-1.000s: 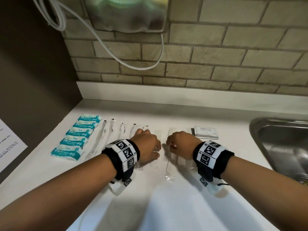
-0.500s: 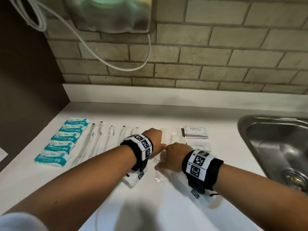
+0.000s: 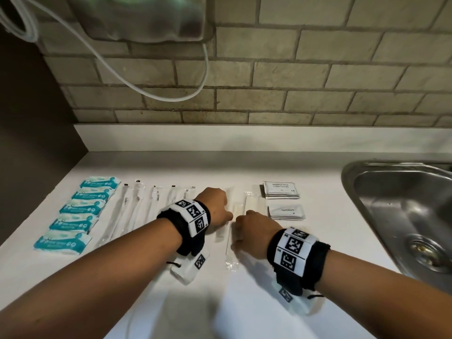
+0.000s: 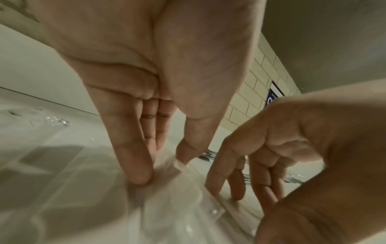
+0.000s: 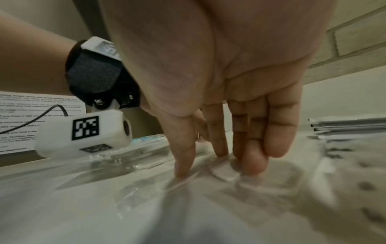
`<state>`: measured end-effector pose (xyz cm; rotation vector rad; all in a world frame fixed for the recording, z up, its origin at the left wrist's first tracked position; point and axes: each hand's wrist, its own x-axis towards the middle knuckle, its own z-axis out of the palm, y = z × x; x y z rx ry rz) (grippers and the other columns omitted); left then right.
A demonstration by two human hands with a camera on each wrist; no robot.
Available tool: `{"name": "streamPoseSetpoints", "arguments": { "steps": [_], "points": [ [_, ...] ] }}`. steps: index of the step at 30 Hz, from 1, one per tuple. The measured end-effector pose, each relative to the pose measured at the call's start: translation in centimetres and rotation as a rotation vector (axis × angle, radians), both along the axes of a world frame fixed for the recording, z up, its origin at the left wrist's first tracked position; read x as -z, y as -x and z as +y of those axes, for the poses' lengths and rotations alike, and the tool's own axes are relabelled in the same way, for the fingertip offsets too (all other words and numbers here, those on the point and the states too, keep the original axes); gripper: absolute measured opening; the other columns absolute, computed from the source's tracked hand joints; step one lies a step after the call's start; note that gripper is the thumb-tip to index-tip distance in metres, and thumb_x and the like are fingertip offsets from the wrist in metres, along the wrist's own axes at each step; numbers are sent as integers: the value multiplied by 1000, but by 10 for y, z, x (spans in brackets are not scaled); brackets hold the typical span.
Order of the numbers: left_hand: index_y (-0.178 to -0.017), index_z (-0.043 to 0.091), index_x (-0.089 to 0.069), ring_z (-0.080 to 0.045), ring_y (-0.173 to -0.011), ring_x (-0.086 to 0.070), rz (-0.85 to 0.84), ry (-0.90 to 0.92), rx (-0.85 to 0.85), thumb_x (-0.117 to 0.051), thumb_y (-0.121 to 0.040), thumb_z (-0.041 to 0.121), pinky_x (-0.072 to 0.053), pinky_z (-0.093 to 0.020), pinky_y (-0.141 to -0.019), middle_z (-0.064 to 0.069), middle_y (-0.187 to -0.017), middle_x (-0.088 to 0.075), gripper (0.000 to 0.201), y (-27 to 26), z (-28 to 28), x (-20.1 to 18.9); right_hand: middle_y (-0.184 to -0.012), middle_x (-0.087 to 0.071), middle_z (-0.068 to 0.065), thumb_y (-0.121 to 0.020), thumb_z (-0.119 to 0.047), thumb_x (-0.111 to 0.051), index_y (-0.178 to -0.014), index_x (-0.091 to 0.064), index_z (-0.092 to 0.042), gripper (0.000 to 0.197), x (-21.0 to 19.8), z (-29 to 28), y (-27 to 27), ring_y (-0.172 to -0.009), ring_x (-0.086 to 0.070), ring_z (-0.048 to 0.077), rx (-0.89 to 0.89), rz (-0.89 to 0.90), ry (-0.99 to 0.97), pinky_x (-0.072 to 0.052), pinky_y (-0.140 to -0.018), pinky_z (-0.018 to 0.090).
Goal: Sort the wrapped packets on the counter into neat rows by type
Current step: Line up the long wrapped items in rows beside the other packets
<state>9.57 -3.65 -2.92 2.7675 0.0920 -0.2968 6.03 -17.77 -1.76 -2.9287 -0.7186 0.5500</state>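
Note:
Between my two hands on the white counter lie clear-wrapped slim packets. My left hand presses one down with straight fingers, thumb and index tip either side of a white edge. My right hand lies beside it, with straight fingertips pushing on the crinkled clear wrap. Teal packets form a column at the left. Long clear-wrapped sticks lie side by side next to them.
Two stacks of white sachets lie right of my hands: shampoo behind, toothpaste in front. A steel sink opens at the right. A brick wall with a hanging white hose backs the counter; a dark wall bounds the left.
My left hand has moved forward and to the right, closer to the right hand. My right hand has drawn slightly nearer to me. Both still rest on the clear packets.

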Motion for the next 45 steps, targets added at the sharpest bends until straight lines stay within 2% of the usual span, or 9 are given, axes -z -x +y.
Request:
{"name": "streamPoseSetpoints", "arguments": {
  "steps": [4,6,17,22,26,30,37,42,45],
  "points": [
    [-94,13,-67,-21,-90,-62,-43,20,11,-70,-78,25,-51,-32,-79,-4,-98,-65,19,1,5,-5,-117,-50,8,-88,-38,-60,-119,-60,-15,39,-1,1,-2,-109,-57,28,-10,-15,6,-50,-89,37],
    [-102,16,-67,-20,-92,-62,-78,45,-9,-69,-77,22,-48,-27,-74,-1,-101,-64,25,2,7,-6,-118,-50,8,-89,-34,-59,-119,-61,-13,36,1,3,-2,-112,-54,27,-7,-39,-5,-49,-90,36],
    [-105,20,-66,-17,-89,-61,-197,71,-33,-66,-76,22,-48,-27,-77,1,-89,-68,29,16,27,-22,-112,-49,8,-88,-27,-56,-109,-66,-13,27,-1,6,-4,-104,-54,24,-120,15,34,-50,-86,34],
    [-106,19,-66,-18,-87,-63,-190,96,-45,-66,-76,21,-49,-27,-78,0,-87,-68,30,20,27,-21,-107,-59,10,-90,-32,-53,-106,-70,-11,32,-12,1,2,-102,-56,24,-167,12,51,-49,-86,32],
    [-108,17,-66,-19,-89,-63,-180,106,-47,-67,-77,21,-49,-27,-78,-1,-90,-69,31,21,26,-21,-116,-58,6,-91,-22,-55,-117,-62,-13,29,-17,-9,-6,-110,-57,25,-41,-133,-16,-52,-88,36],
    [-110,17,-66,-18,-89,-63,-182,112,-56,-67,-78,22,-47,-26,-77,0,-92,-69,32,21,24,-24,-113,-64,6,-92,-20,-56,-112,-61,-10,24,-22,-14,-23,-104,-63,25,101,-134,145,-52,-81,33],
    [-110,17,-65,-18,-90,-62,-185,106,-62,-66,-79,22,-47,-26,-78,0,-91,-69,31,23,26,-27,-117,-63,6,-90,-20,-61,-115,-62,-13,26,-24,-7,-21,-110,-62,26,22,-26,267,-52,-89,34],
    [-110,17,-65,-19,-90,-63,-172,123,-79,-67,-78,20,-47,-26,-79,-1,-91,-69,32,25,27,-26,-114,-66,5,-91,-14,-58,-86,-55,-23,10,-21,-8,-20,-107,-64,24,-19,-49,258,-53,-86,30],
    [-109,17,-66,-19,-90,-63,-175,126,-74,-67,-78,20,-47,-26,-78,-1,-90,-70,32,25,26,-27,-113,-66,5,-90,-16,-60,-99,-62,-21,10,-20,-8,-21,-105,-64,24,-10,-43,242,-55,-85,31]
  ]
}}
